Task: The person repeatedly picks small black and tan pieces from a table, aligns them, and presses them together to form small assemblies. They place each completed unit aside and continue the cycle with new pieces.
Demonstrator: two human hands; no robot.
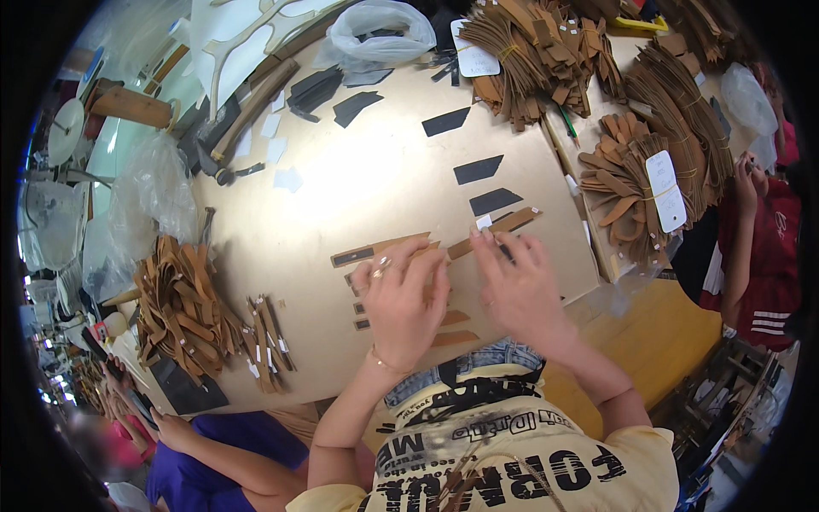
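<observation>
Both hands work over the near middle of the board-topped table. My right hand [525, 286] has its fingertips pressed on a brown leather strip [516, 220] that slants up to the right. A small white piece [484, 222] shows at its thumb and index finger. My left hand [401, 299], with rings, is closed with curled fingers just left of that strip; what they hold, if anything, is hidden. Another brown strip with a black patch [352, 257] lies beyond the left hand. More such strips lie partly hidden under both hands. Black slanted pieces [495, 201] lie beyond the right hand.
Brown strip bundles [183, 307] lie left, with larger tied bundles [529, 60] at the far right. A hammer [213, 158], a clear plastic bag [375, 38] and black scraps [357, 108] lie farther back. Other people sit left and right, one in a red top [759, 264].
</observation>
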